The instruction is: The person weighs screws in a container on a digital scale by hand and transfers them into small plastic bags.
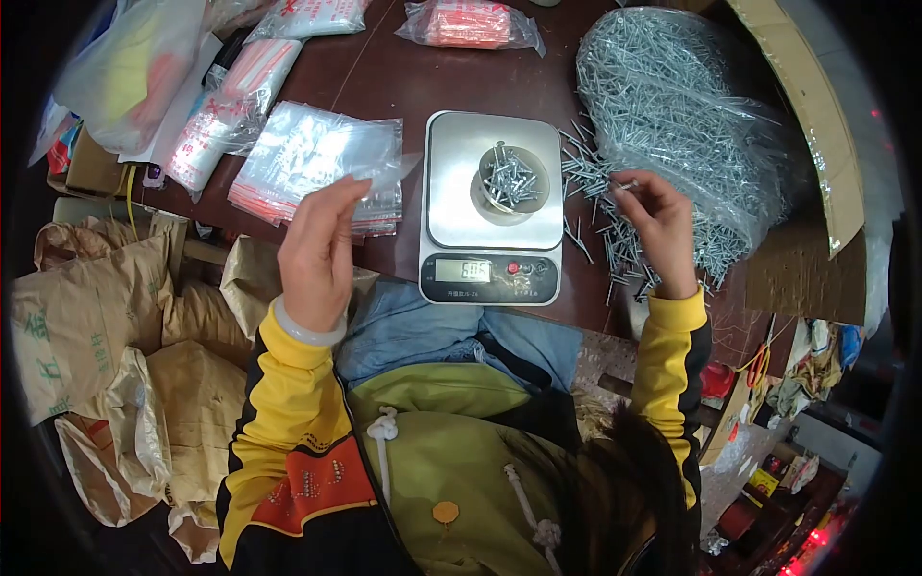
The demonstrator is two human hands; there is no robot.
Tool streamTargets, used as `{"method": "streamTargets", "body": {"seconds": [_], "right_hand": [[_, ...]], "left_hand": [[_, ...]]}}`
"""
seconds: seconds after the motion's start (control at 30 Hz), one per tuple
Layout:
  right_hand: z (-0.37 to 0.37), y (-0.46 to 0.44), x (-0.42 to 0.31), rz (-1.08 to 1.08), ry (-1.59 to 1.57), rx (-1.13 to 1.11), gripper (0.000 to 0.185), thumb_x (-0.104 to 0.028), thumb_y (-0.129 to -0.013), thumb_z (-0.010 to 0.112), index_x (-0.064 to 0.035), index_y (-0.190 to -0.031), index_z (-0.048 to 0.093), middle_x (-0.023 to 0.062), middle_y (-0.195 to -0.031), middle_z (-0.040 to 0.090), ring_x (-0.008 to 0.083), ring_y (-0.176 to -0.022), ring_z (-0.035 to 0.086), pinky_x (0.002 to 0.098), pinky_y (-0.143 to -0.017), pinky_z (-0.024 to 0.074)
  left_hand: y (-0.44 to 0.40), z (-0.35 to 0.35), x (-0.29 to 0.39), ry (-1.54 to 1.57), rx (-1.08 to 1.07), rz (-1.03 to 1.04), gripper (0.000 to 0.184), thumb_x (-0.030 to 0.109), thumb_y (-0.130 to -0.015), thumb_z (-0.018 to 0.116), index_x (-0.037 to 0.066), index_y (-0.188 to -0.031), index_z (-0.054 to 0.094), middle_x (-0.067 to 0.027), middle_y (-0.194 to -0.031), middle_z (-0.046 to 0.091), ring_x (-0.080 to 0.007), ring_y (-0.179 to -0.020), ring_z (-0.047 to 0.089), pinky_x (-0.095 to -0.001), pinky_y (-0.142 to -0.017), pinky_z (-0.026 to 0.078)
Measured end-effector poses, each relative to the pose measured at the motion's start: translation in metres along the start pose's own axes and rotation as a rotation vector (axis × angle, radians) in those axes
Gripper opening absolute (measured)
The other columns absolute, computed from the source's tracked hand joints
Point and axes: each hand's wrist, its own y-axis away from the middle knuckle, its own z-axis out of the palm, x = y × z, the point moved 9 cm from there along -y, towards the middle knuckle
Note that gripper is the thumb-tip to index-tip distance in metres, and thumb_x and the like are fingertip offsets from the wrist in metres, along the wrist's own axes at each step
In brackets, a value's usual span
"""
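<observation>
A digital scale (444, 211) lies in front of me, its display reading about 606. On its steel plate stands a small round cup (485, 204) with several screws (514, 178) in it. My left hand (322, 252) is left of the scale, thumb and fingers pinched on a clear plastic bag (392, 179), over a stack of clear zip bags (312, 144). To the scale's right, my right hand (661, 228) has its fingertips pinched on a screw (629, 185), just above loose screws (586, 168) spilling from a big clear sack of screws (672, 106).
Packs of bags (235, 106) lie at the back left, with another red-printed pack (471, 24) at the back middle. A cardboard flap (816, 125) rises on the right. Brown paper sacks (106, 317) stand at the lower left, below the table edge.
</observation>
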Motion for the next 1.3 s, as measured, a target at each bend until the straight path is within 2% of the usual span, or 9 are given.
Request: {"method": "streamTargets", "body": {"seconds": [0.2, 0.37, 0.53, 0.73, 0.87, 0.97, 1.07, 1.17, 1.3], "right_hand": [[0.07, -0.015, -0.09, -0.325, 0.138, -0.154, 0.023, -0.003, -0.081, 0.069, -0.0026, -0.104, 0.067, 0.0084, -0.087, 0.068, 0.0162, -0.075, 0.064, 0.0278, -0.066, 0.0498], [0.068, 0.001, -0.121, -0.486, 0.266, -0.082, 0.024, -0.006, -0.079, 0.071, -0.0036, -0.104, 0.067, 0.0124, -0.099, 0.067, 0.0281, -0.086, 0.065, 0.0334, -0.076, 0.0516], [0.115, 0.072, -0.129, -0.444, -0.085, -0.68, 0.024, -0.015, -0.082, 0.073, -0.0025, -0.101, 0.066, 0.0124, -0.094, 0.066, 0.0292, -0.083, 0.064, 0.0352, -0.075, 0.0508], [0.136, 0.126, -0.113, -0.344, -0.362, -1.012, 0.019, -0.017, -0.085, 0.071, -0.0036, -0.091, 0.059, 0.0094, -0.083, 0.059, 0.0297, -0.076, 0.059, 0.0352, -0.067, 0.0463], [0.141, 0.118, -0.114, -0.184, -0.414, -0.851, 0.017, -0.015, -0.086, 0.071, -0.0032, -0.085, 0.059, 0.0084, -0.076, 0.056, 0.0284, -0.07, 0.057, 0.0355, -0.061, 0.0432], [0.139, 0.131, -0.114, -0.317, -0.533, -0.958, 0.016, -0.012, -0.087, 0.069, -0.0023, -0.08, 0.058, 0.0082, -0.073, 0.055, 0.0275, -0.069, 0.057, 0.0347, -0.06, 0.0432], [0.127, 0.129, -0.118, -0.405, -0.495, -0.965, 0.014, -0.008, -0.087, 0.067, -0.0018, -0.078, 0.059, 0.0087, -0.073, 0.056, 0.0261, -0.069, 0.057, 0.0344, -0.061, 0.0433], [0.103, 0.112, -0.101, -0.209, -0.575, -0.729, 0.013, -0.007, -0.088, 0.065, -0.0004, -0.078, 0.06, 0.0097, -0.075, 0.058, 0.0251, -0.069, 0.058, 0.0348, -0.062, 0.0437], [0.127, 0.115, -0.1, -0.275, -0.354, -0.728, 0.012, -0.011, -0.091, 0.063, 0.0009, -0.094, 0.062, 0.0124, -0.087, 0.062, 0.0275, -0.078, 0.061, 0.0355, -0.069, 0.0469]], "left_hand": [[0.003, 0.007, 0.02, 0.069, -0.044, -0.05, 0.033, -0.015, -0.083, 0.051, 0.0, -0.11, 0.064, -0.017, -0.106, 0.062, -0.0294, -0.092, 0.063, -0.0327, -0.08, 0.05], [0.015, 0.006, 0.041, 0.214, -0.151, -0.093, 0.018, -0.007, -0.083, 0.06, 0.0, -0.098, 0.067, -0.013, -0.083, 0.062, -0.0282, -0.076, 0.062, -0.0322, -0.067, 0.05], [0.04, 0.031, 0.079, 0.499, -0.473, 0.024, 0.012, 0.01, -0.078, 0.074, 0.005, -0.086, 0.066, -0.0081, -0.079, 0.061, -0.0258, -0.068, 0.06, -0.0355, -0.058, 0.046], [0.048, 0.034, 0.103, 0.912, -0.582, 0.205, 0.025, 0.016, -0.072, 0.081, 0.008, -0.09, 0.065, -0.0047, -0.077, 0.06, -0.0246, -0.066, 0.06, -0.0354, -0.056, 0.045], [0.051, 0.035, 0.111, 1.042, -0.591, 0.257, 0.027, 0.014, -0.073, 0.08, 0.008, -0.093, 0.064, -0.0044, -0.075, 0.059, -0.0249, -0.064, 0.059, -0.0356, -0.055, 0.044], [0.054, 0.04, 0.106, 1.099, -0.649, 0.164, 0.021, 0.011, -0.076, 0.078, 0.008, -0.09, 0.062, -0.0045, -0.077, 0.059, -0.0252, -0.064, 0.058, -0.0363, -0.055, 0.044], [0.057, 0.044, 0.113, 0.934, -0.737, 0.282, 0.02, 0.008, -0.076, 0.078, 0.008, -0.086, 0.06, -0.0056, -0.079, 0.058, -0.0248, -0.066, 0.058, -0.0351, -0.055, 0.043], [0.049, 0.043, 0.097, 0.829, -0.673, 0.137, 0.021, 0.007, -0.074, 0.079, 0.008, -0.077, 0.058, -0.0059, -0.081, 0.057, -0.0263, -0.071, 0.058, -0.0363, -0.06, 0.044], [0.019, 0.0, 0.086, 0.694, -0.308, 0.215, 0.023, 0.004, -0.068, 0.078, 0.01, -0.067, 0.055, -0.0041, -0.078, 0.056, -0.0278, -0.079, 0.059, -0.0408, -0.071, 0.044]]}}
